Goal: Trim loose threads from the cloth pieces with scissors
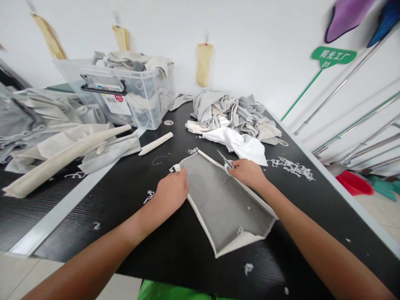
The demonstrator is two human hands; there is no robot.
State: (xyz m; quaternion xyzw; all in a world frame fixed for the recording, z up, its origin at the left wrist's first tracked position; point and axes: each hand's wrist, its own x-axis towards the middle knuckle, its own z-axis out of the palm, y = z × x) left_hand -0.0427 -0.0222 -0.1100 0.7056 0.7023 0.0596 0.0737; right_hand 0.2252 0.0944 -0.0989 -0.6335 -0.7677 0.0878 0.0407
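Observation:
A grey piece of fabric (225, 204) with pale edges lies spread on the black table (175, 254) in front of me. My left hand (173, 185) is closed on its left edge, near the far left corner, where some white fabric pokes out of my fist. In my right hand (247, 171) is a pair of scissors (225, 159), blades pointing away and to the left. That hand rests at the fabric's right edge. The fabric's near right corner is folded over, showing a whitish side. A loose thread (240, 230) lies on it.
Behind stands a heap of grey and white cloths (231, 110). A clear plastic box (146, 98) full of cloths sits at the back left, near rolled fabric (68, 160). Thread scraps (293, 167) lie to the right. Poles (353, 71) lean against the wall beside a red dustpan (354, 183).

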